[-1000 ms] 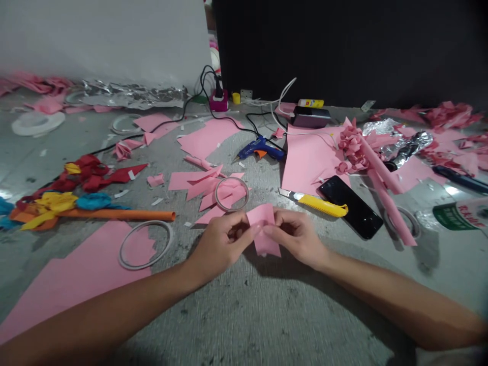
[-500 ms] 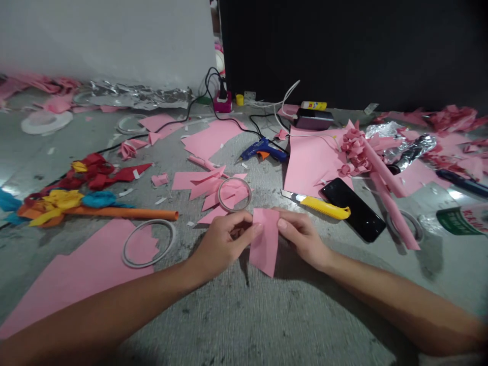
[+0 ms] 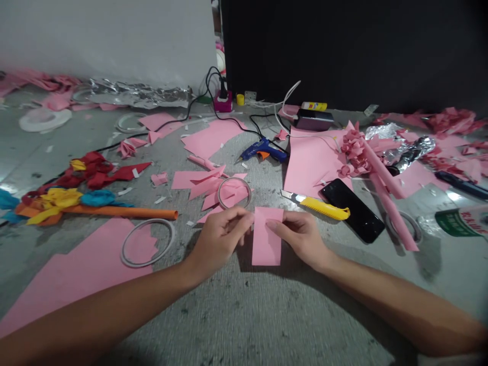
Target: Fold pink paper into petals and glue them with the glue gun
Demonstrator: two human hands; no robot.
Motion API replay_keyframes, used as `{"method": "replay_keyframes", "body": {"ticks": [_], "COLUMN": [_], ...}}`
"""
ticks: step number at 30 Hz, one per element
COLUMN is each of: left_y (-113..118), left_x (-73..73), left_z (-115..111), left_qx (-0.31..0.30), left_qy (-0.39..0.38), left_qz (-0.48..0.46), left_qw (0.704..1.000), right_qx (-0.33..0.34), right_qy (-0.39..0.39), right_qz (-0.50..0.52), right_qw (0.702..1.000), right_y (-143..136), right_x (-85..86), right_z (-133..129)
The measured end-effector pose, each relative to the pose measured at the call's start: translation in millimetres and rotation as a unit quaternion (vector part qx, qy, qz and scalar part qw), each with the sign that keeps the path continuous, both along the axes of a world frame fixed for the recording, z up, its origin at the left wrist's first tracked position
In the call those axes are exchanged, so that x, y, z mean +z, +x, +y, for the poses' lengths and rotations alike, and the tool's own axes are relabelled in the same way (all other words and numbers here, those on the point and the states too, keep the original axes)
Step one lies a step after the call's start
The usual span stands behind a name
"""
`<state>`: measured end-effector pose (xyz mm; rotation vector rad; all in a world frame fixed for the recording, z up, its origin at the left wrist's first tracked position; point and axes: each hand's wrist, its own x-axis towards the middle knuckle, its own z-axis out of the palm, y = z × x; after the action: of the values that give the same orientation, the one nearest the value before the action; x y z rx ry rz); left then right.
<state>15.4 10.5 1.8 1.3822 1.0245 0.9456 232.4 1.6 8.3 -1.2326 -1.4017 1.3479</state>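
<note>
A small rectangle of pink paper [image 3: 266, 244] is upright between my hands, its face toward me. My right hand [image 3: 303, 236] pinches its upper right side, the thumb lying across the front and the fingers behind. At the paper's upper left edge is my left hand [image 3: 223, 236], thumb and forefinger pressed together; whether anything is between those fingertips is hidden. Just beyond lie several cut pink paper pieces [image 3: 202, 185] with a roll of tape [image 3: 219, 192] on top. A yellow utility knife [image 3: 324, 207], blade out, rests beyond my right hand beside a black phone [image 3: 354, 211].
A blue glue gun [image 3: 263, 150] lies farther back with its cord. Left are another tape roll [image 3: 171, 239], a large pink sheet [image 3: 72, 279] and an orange paper tube [image 3: 129, 211] with colourful paper flowers. Pink paper flowers [image 3: 354, 147] and a bottle [image 3: 461, 222] are right.
The paper has turned flatter toward me and shifted slightly right. My left thumb has slid off its face to the edge, while my right thumb has moved farther onto it.
</note>
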Motion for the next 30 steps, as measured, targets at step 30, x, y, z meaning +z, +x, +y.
{"method": "replay_keyframes", "body": {"ticks": [30], "left_y": [-1], "left_x": [-0.6], "left_z": [-5], "left_qx": [-0.016], "left_qy": [0.021], "left_qz": [0.038], "left_qw": [0.999], "right_qx": [-0.034], "right_qy": [0.138], "right_qz": [-0.041], "right_qw": [0.989], "right_y": [11], "right_x": [12.8], "right_z": [13]}}
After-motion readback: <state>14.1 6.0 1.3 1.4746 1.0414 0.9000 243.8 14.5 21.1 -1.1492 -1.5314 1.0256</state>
